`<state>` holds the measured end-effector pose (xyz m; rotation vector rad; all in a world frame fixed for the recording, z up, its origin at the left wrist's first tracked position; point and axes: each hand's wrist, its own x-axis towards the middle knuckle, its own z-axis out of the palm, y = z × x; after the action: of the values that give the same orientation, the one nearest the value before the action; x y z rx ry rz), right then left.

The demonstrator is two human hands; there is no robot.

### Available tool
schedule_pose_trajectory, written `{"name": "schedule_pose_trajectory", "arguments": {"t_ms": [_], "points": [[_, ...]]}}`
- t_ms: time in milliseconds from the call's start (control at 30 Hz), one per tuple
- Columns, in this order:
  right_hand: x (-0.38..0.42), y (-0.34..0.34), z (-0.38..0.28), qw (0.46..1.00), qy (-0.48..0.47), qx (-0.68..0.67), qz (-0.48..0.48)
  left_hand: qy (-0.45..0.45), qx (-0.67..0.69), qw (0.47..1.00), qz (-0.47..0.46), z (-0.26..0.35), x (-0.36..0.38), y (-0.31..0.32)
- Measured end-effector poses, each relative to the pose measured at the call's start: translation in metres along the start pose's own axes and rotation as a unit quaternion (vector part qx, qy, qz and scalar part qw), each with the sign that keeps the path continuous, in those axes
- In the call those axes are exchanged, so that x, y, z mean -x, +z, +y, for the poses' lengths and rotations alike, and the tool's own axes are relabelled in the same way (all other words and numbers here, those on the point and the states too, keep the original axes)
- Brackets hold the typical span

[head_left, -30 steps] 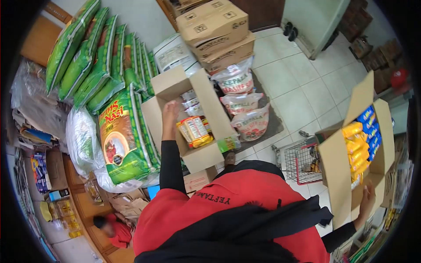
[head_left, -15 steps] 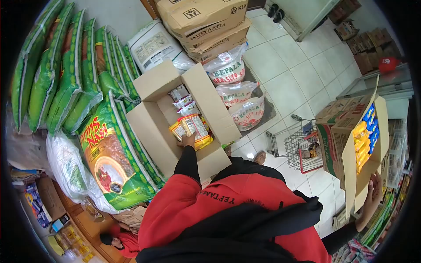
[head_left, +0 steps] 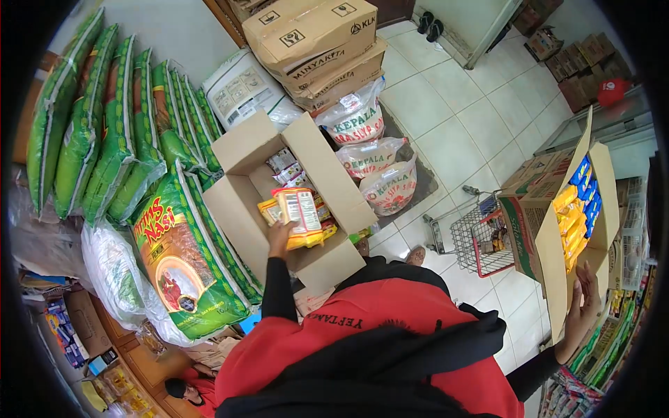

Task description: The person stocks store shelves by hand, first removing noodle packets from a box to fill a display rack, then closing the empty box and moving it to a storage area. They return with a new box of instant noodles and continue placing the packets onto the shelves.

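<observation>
My left hand (head_left: 280, 238) is closed on a yellow, red and white food packet (head_left: 301, 211), above an open cardboard box (head_left: 230, 198). Under it, more yellow packets (head_left: 269, 211) lie in the box, partly covered by the held one. Small white and purple packets (head_left: 287, 167) rest deeper inside. Over on the right, my right hand (head_left: 584, 298) is at the near end of a second open carton (head_left: 547, 275), its fingers stretched out and holding nothing. Yellow packets (head_left: 570, 226) and blue packets (head_left: 589, 197) are stacked in that carton.
Green rice sacks (head_left: 178, 258) line the left. Bagged goods (head_left: 387, 184) and stacked cartons (head_left: 306, 42) stand beyond the box. A wire shopping basket (head_left: 481, 240) is beside the right carton. Another person (head_left: 198, 390) in red shows at the lower left.
My left hand has moved slightly left and back, with the packet raised off the others. My right hand has shifted a little left, fingers still extended.
</observation>
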<state>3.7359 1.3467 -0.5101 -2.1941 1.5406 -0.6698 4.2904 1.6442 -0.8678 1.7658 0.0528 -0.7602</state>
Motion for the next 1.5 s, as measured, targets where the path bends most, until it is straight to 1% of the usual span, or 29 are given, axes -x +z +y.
{"name": "schedule_pose_trajectory", "arguments": {"t_ms": [167,233,300,333,400,433,467,500,600,633,667,733,800,833,867,1000,1067,1100,1133,1167,1200,1267,1300,1333,1367,1400,1433,1467,1500], "points": [[-0.008,0.027,-0.027,0.985,-0.105,-0.133,-0.002,0.178,0.022,0.973,-0.145,0.146,0.112,0.007],[-0.013,0.047,-0.047,0.966,-0.133,-0.209,-0.071,0.276,0.01,0.938,-0.211,0.205,0.161,0.051],[-0.012,0.083,-0.068,0.907,-0.11,-0.379,-0.144,0.382,-0.007,0.891,-0.246,0.236,0.205,0.115],[-0.014,0.089,-0.078,0.892,-0.169,-0.383,-0.17,0.43,-0.008,0.864,-0.261,0.241,0.221,0.147],[-0.008,0.094,-0.079,0.852,-0.211,-0.461,-0.127,0.542,-0.065,0.784,-0.296,0.253,0.262,0.216],[-0.003,0.105,-0.06,0.868,-0.189,-0.454,-0.073,0.551,-0.053,0.765,-0.328,0.258,0.283,0.249],[0.002,0.109,-0.041,0.88,-0.164,-0.445,-0.018,0.629,-0.067,0.705,-0.321,0.261,0.306,0.279],[0.003,0.089,-0.034,0.809,-0.054,-0.584,-0.034,0.701,-0.074,0.639,-0.309,0.262,0.322,0.305],[0.025,0.037,0.021,0.837,-0.012,-0.545,0.045,0.658,0.019,0.61,-0.441,0.253,0.347,0.368],[0.029,0.023,0.045,0.857,-0.041,-0.488,0.159,0.553,0.046,0.652,-0.517,0.242,0.35,0.383],[0.032,0.008,0.071,0.864,-0.069,-0.422,0.266,0.552,0.049,0.642,-0.53,0.236,0.355,0.399],[0.026,-0.042,0.098,0.871,-0.015,-0.277,0.405,0.486,0.099,0.697,-0.518,0.229,0.368,0.422],[0.018,-0.07,0.154,0.894,0.054,-0.189,0.402,0.51,0.09,0.677,-0.524,0.216,0.363,0.445],[0.012,-0.066,0.199,0.915,0.088,-0.001,0.394,0.516,0.083,0.684,-0.509,0.208,0.363,0.454],[0.002,-0.049,0.243,0.902,0.121,0.187,0.37,0.522,0.077,0.691,-0.494,0.201,0.364,0.462],[-0.035,0.021,0.347,0.959,0.227,-0.06,0.161,0.496,0.066,0.719,-0.482,0.18,0.373,0.48],[-0.037,0.045,0.35,0.932,0.32,-0.132,0.109,0.506,0.059,0.721,-0.471,0.178,0.38,0.483],[-0.034,0.05,0.351,0.931,0.321,-0.133,0.109,0.499,0.059,0.721,-0.476,0.176,0.381,0.486],[-0.031,0.054,0.353,0.957,0.223,0.171,-0.071,0.499,0.058,0.722,-0.476,0.174,0.384,0.488],[-0.031,0.057,0.354,0.853,0.095,0.453,-0.241,0.515,0.047,0.711,-0.477,0.175,0.386,0.489],[-0.029,0.05,0.338,0.853,0.094,0.453,-0.241,0.53,0.034,0.7,-0.477,0.175,0.39,0.49],[-0.021,0.018,0.292,0.951,0.195,0.213,-0.109,0.529,0.028,0.693,-0.489,0.174,0.402,0.494],[-0.024,0.011,0.292,0.965,0.15,0.201,-0.07,0.526,0.024,0.687,-0.5,0.173,0.409,0.499],[-0.026,-0.008,0.273,0.988,0.148,0.03,0.012,0.529,0.026,0.685,-0.5,0.173,0.416,0.503],[-0.023,-0.029,0.243,0.975,0.14,-0.143,0.092,0.527,0.008,0.662,-0.533,0.171,0.422,0.507],[-0.017,-0.046,0.216,0.923,0.109,-0.358,0.088,0.524,-0.01,0.638,-0.564,0.17,0.428,0.511],[-0.014,-0.053,0.199,0.824,0.073,-0.557,0.08,0.543,-0.04,0.596,-0.59,0.171,0.436,0.512],[-0.015,-0.05,0.196,0.823,0.073,-0.558,0.079,0.544,-0.042,0.596,-0.589,0.172,0.445,0.512],[-0.016,-0.048,0.194,0.891,-0.029,-0.414,0.183,0.563,-0.084,0.558,-0.604,0.171,0.453,0.514]]}}
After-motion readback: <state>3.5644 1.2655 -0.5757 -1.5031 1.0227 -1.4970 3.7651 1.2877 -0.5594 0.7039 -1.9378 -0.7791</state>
